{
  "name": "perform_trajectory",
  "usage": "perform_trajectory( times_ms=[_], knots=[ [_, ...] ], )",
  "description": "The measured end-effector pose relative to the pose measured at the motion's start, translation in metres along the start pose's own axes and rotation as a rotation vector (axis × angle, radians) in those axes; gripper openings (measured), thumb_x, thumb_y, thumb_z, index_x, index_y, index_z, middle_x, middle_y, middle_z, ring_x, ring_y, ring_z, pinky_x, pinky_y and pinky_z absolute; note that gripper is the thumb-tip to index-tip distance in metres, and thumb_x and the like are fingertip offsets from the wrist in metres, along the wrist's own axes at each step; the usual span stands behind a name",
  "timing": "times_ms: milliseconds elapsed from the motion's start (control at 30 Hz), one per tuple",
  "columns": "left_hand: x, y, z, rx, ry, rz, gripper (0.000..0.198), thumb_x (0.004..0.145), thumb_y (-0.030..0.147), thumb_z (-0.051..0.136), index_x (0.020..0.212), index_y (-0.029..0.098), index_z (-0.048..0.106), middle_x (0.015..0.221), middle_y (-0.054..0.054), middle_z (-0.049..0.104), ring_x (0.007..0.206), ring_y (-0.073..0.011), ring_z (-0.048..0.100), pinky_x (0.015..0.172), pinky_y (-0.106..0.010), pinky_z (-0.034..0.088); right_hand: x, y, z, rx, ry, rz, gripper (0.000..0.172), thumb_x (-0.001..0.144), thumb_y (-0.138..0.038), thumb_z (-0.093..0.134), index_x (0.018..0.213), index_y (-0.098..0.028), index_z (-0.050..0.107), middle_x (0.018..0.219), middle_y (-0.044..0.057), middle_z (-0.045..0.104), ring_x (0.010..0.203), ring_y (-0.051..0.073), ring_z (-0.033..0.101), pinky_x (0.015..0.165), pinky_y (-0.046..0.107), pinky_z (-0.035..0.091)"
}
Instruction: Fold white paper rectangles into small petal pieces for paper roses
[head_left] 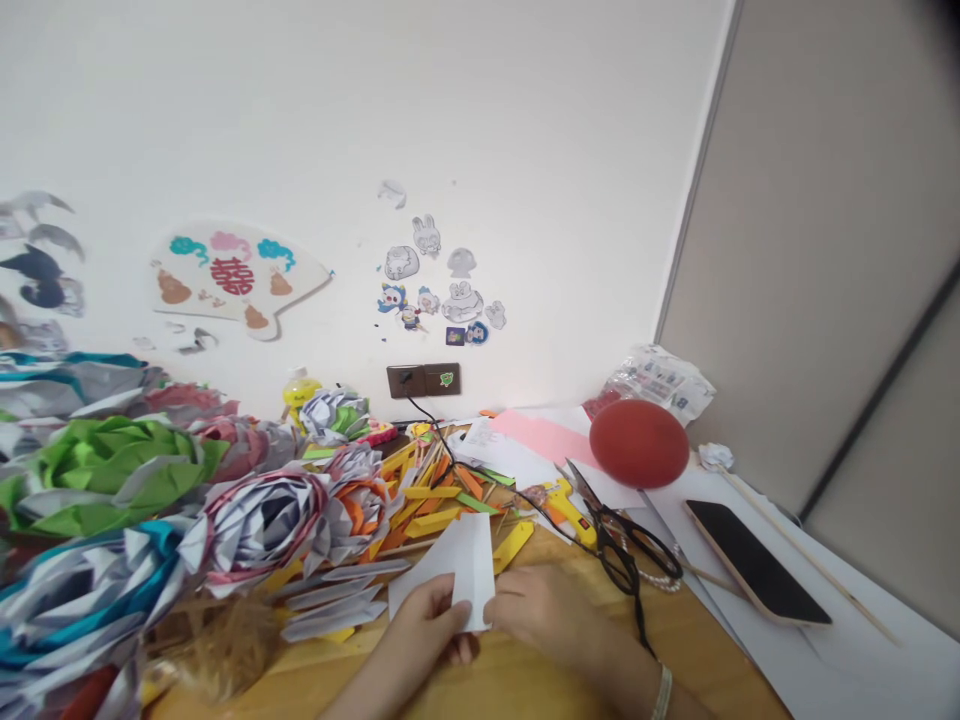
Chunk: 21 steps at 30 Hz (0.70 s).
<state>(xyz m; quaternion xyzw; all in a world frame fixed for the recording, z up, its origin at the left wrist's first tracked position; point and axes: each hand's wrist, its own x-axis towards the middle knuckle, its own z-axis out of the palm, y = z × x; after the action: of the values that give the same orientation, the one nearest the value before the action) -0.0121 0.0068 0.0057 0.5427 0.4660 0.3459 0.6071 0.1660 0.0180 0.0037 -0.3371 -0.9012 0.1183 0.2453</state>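
Wooden tabletop (495, 690) runs below you, bare nearest your forearms. Multicoloured paper flowers (262, 520) crowd its left side. Your left hand (431, 615) pinches a folded white paper (471, 560) low down, thumb on its front face, above the table's near part. Your right hand (544, 605) has its fingers curled narrow at the paper's right edge; grip: cannot tell. Red oval object (639, 445) lies beyond. Black-handled scissors (619, 545) lie right of you, beside a yellow glue gun (570, 512).

white folded paper (474, 565), black-handled scissors (602, 522), yellow glue gun (573, 514), green-and-white flower (120, 458)
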Motion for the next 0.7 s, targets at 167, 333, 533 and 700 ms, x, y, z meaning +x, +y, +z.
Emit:
perform_trajectory(
  times_ms=[167,333,533,700],
  knots=[
    [-0.001,0.003,0.000,-0.025,-0.001,0.002,0.035,0.058,0.044,0.065,0.068,0.014,0.052,0.051,0.001,0.059,0.039,-0.0091,0.051,0.042,-0.020,0.035,0.006,-0.003,-0.001,0.458,0.081,0.159,0.011,0.077,-0.021,0.057,0.072,-0.019,0.066,0.073,0.000,0.060,0.069,0.012,0.054,0.061,0.020,0.039],
    [-0.001,0.002,0.000,-0.014,-0.034,0.031,0.038,0.060,0.047,0.065,0.069,0.013,0.052,0.052,0.001,0.059,0.041,-0.0084,0.051,0.042,-0.018,0.034,0.012,-0.005,0.009,0.843,0.102,0.400,0.006,0.066,-0.020,0.064,0.068,-0.016,0.061,0.064,-0.001,0.059,0.064,0.013,0.057,0.057,0.022,0.041],
    [0.000,-0.002,-0.002,0.043,-0.045,0.024,0.039,0.061,0.047,0.066,0.072,0.012,0.054,0.051,0.002,0.057,0.042,-0.0080,0.051,0.043,-0.018,0.035,0.014,-0.013,0.008,0.991,0.092,0.531,0.011,0.061,-0.018,0.062,0.069,-0.015,0.055,0.055,-0.003,0.058,0.058,0.014,0.059,0.055,0.022,0.041],
    [-0.002,-0.001,-0.002,0.055,-0.053,0.016,0.039,0.061,0.046,0.066,0.076,0.011,0.055,0.056,-0.001,0.061,0.051,-0.0109,0.056,0.048,-0.020,0.038,0.014,-0.014,0.013,0.949,0.146,0.569,0.013,0.061,-0.013,0.058,0.073,-0.015,0.055,0.054,-0.004,0.057,0.056,0.013,0.059,0.054,0.022,0.042]
  ],
)
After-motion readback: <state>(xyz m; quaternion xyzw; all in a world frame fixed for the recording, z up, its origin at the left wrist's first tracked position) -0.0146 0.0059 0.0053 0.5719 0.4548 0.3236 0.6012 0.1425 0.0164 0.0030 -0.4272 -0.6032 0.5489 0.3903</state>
